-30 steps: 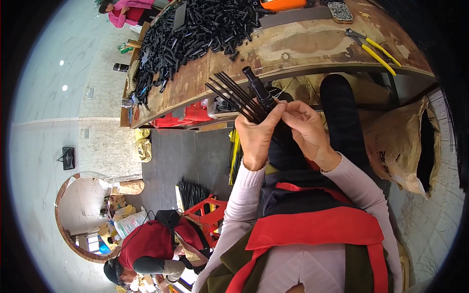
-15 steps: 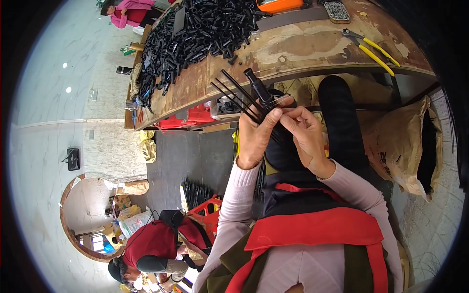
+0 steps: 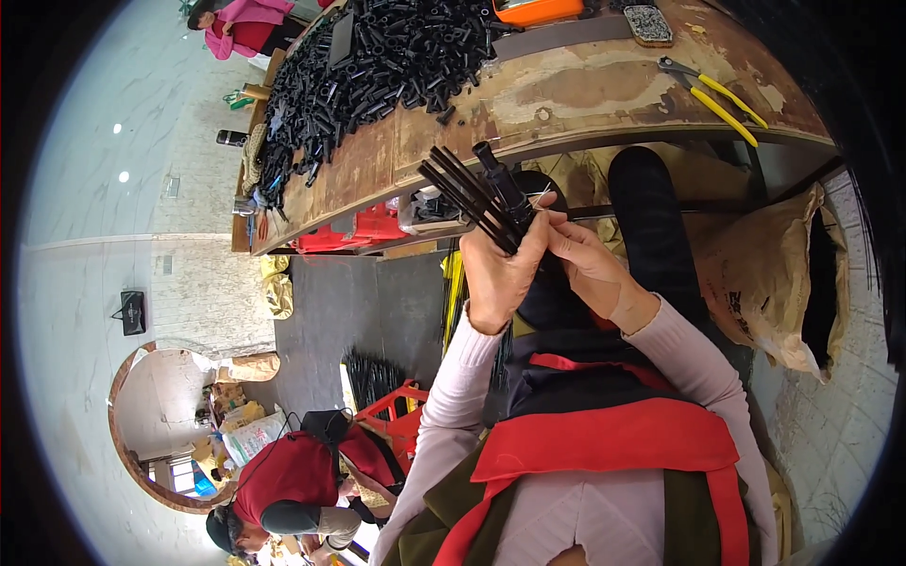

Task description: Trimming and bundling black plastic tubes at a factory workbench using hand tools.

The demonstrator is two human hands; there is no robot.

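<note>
In front of my knees, my left hand [image 3: 493, 281] is closed around several thin black rods [image 3: 464, 198] and a thicker black tubular part [image 3: 502, 181]. The rods slant up and to the left, and the tubular part stands beside them on their right. My right hand [image 3: 599, 269] meets the left at the fingertips, its thumb and fingers pinched together. What sits in that pinch is hidden. Thin pale strands [image 3: 542, 195] stick out just above the fingertips, at the base of the tubular part.
A worn wooden table [image 3: 585, 90] lies ahead, with a heap of black plastic parts [image 3: 377, 71], yellow-handled pliers [image 3: 722, 99] and an orange container [image 3: 538, 10]. At right is an open paper sack [image 3: 769, 278]. One person [image 3: 293, 481] bends at lower left; another [image 3: 247, 26] is at upper left.
The black rods, fanned apart before, now lie closer together, nearly side by side. My right fingers have curled in tighter against the left hand. The view has shifted slightly.
</note>
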